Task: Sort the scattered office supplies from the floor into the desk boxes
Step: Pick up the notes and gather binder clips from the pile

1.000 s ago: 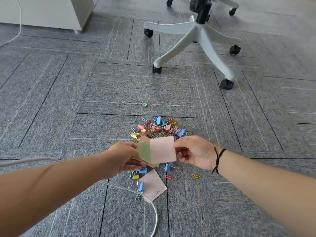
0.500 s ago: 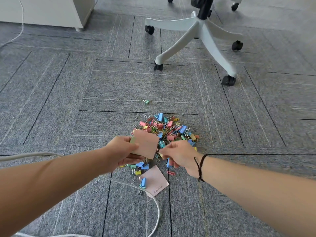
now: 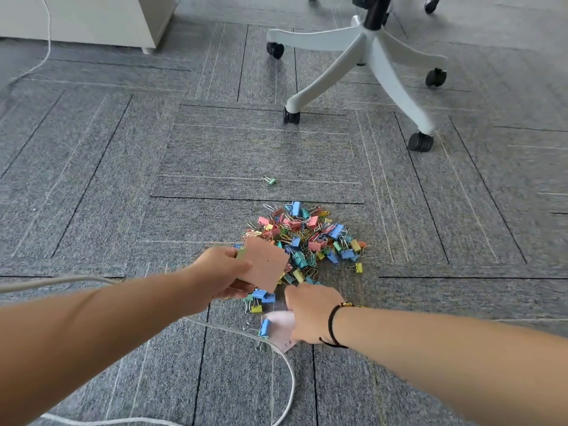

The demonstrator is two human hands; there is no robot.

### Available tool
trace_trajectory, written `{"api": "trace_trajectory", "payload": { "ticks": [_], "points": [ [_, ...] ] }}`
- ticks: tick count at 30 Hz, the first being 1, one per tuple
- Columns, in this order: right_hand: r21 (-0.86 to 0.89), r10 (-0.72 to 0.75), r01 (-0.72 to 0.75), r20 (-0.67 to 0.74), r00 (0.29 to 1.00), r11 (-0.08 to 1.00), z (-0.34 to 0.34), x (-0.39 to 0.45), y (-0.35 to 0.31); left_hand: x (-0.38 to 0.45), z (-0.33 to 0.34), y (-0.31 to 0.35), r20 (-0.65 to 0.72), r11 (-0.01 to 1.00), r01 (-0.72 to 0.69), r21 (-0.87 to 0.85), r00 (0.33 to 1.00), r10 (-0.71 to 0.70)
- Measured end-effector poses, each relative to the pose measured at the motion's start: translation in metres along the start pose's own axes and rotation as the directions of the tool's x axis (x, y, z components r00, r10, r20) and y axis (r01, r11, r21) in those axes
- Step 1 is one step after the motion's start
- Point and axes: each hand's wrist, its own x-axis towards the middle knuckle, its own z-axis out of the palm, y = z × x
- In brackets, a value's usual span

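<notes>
A heap of coloured binder clips and paper clips lies on the grey carpet. My left hand grips a small stack of pink sticky notes, with a green edge showing, held just above the heap's near side. My right hand is down at the floor on a pink note that lies by a blue binder clip; its fingers are hidden under the hand. A lone green binder clip sits apart, farther out.
A white office chair base with black castors stands beyond the heap. A white cabinet is at the far left. A grey cable curves across the carpet under my arms.
My right hand let go of the notes held between both hands and dropped toward me onto the pink note on the floor. The left hand kept the stack.
</notes>
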Motion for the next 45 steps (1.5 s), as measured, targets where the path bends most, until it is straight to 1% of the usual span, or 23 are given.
{"api": "trace_trajectory", "payload": {
  "ticks": [2, 4, 6, 8, 9, 11, 13, 16, 18, 20, 22, 26, 27, 28, 30, 31, 33, 34, 35, 39, 41, 43, 45],
  "points": [
    [-0.046, 0.009, -0.006, 0.067, 0.998, 0.999, -0.005, 0.000, 0.000, 0.001, -0.001, -0.002, 0.001, 1.000, 0.001, 0.006, 1.000, -0.001],
    [0.020, -0.010, 0.009, 0.057, 0.998, 1.000, -0.002, 0.000, 0.003, 0.002, -0.001, -0.002, 0.000, 1.000, 0.004, -0.003, 1.000, -0.004],
    [0.199, 0.004, -0.009, 0.025, 1.000, 0.980, 0.002, -0.001, 0.011, 0.003, -0.002, 0.000, -0.007, 1.000, 0.002, -0.016, 1.000, -0.002],
    [0.433, 0.047, -0.066, 0.055, 0.997, 0.899, -0.003, -0.004, 0.021, 0.004, -0.001, 0.001, -0.014, 1.000, -0.002, -0.022, 1.000, 0.001],
    [0.559, 0.067, -0.094, 0.069, 0.995, 0.824, -0.009, -0.005, 0.027, 0.005, -0.001, 0.002, -0.018, 1.000, 0.000, -0.024, 1.000, -0.001],
    [0.783, 0.109, -0.150, 0.106, 0.988, 0.603, -0.023, -0.007, 0.042, 0.006, 0.001, 0.003, -0.025, 0.999, 0.019, -0.034, 0.999, -0.020],
    [0.913, 0.125, -0.189, 0.153, 0.980, 0.363, -0.037, -0.008, 0.061, 0.007, 0.002, 0.004, -0.028, 0.998, 0.037, -0.045, 0.999, -0.039],
    [0.981, 0.082, -0.189, 0.184, 0.979, 0.046, -0.047, -0.008, 0.080, 0.006, 0.005, 0.006, -0.001, 0.994, 0.052, -0.100, 0.999, -0.052],
    [0.980, 0.057, -0.179, 0.184, 0.981, -0.082, -0.051, -0.008, 0.080, 0.005, 0.008, 0.007, 0.026, 0.988, 0.056, -0.142, 0.998, -0.052],
    [0.974, -0.002, -0.171, 0.173, 0.985, -0.151, -0.052, -0.007, 0.072, 0.003, 0.009, 0.008, 0.037, 0.985, 0.058, -0.159, 0.998, -0.053],
    [0.971, -0.068, -0.164, 0.154, 0.986, -0.172, -0.053, -0.007, 0.062, 0.003, 0.009, 0.008, 0.030, 0.983, 0.064, -0.173, 0.998, -0.059],
    [0.975, -0.166, -0.161, 0.135, 0.977, -0.156, -0.058, -0.004, 0.056, 0.004, 0.007, 0.007, 0.013, 0.979, 0.075, -0.191, 0.997, -0.074],
    [0.973, -0.154, -0.155, 0.129, 0.980, -0.170, -0.060, -0.003, 0.057, 0.004, 0.007, 0.007, 0.025, 0.977, 0.077, -0.199, 0.997, -0.073],
    [0.972, -0.110, -0.141, 0.122, 0.987, -0.189, -0.062, -0.001, 0.058, 0.002, 0.006, 0.008, 0.051, 0.974, 0.081, -0.213, 0.996, -0.071],
    [0.974, 0.069, -0.091, 0.108, 0.992, -0.208, -0.061, 0.005, 0.057, 0.000, 0.007, 0.011, 0.129, 0.960, 0.098, -0.263, 0.989, -0.065],
    [0.981, 0.166, -0.065, 0.096, 0.981, -0.183, -0.059, 0.008, 0.054, -0.001, 0.008, 0.012, 0.168, 0.951, 0.108, -0.289, 0.984, -0.061],
    [0.997, 0.315, -0.043, 0.059, 0.947, -0.057, -0.053, 0.014, 0.049, -0.004, 0.012, 0.017, 0.236, 0.942, 0.124, -0.312, 0.971, -0.050],
    [0.999, 0.355, -0.040, 0.037, 0.934, -0.001, -0.050, 0.016, 0.046, -0.005, 0.013, 0.019, 0.265, 0.938, 0.129, -0.320, 0.963, -0.042],
    [0.999, 0.376, -0.032, 0.019, 0.926, 0.026, -0.047, 0.017, 0.043, -0.006, 0.014, 0.020, 0.291, 0.933, 0.134, -0.333, 0.956, -0.033],
    [0.999, 0.395, -0.018, 0.003, 0.918, 0.036, -0.045, 0.018, 0.032, -0.008, 0.012, 0.023, 0.383, 0.925, 0.134, -0.356, 0.924, 0.014],
    [0.998, 0.343, -0.027, 0.008, 0.939, 0.049, -0.044, 0.017, 0.028, -0.008, 0.010, 0.023, 0.410, 0.931, 0.130, -0.340, 0.912, 0.023],
    [0.996, 0.274, 0.000, -0.024, 0.962, 0.085, -0.042, 0.017, 0.024, -0.006, 0.008, 0.023, 0.437, 0.935, 0.132, -0.329, 0.899, 0.026],
    [0.991, 0.250, 0.026, -0.059, 0.966, 0.133, -0.043, 0.018, 0.022, -0.004, 0.007, 0.023, 0.455, 0.943, 0.124, -0.310, 0.890, 0.033]
  ]
}}
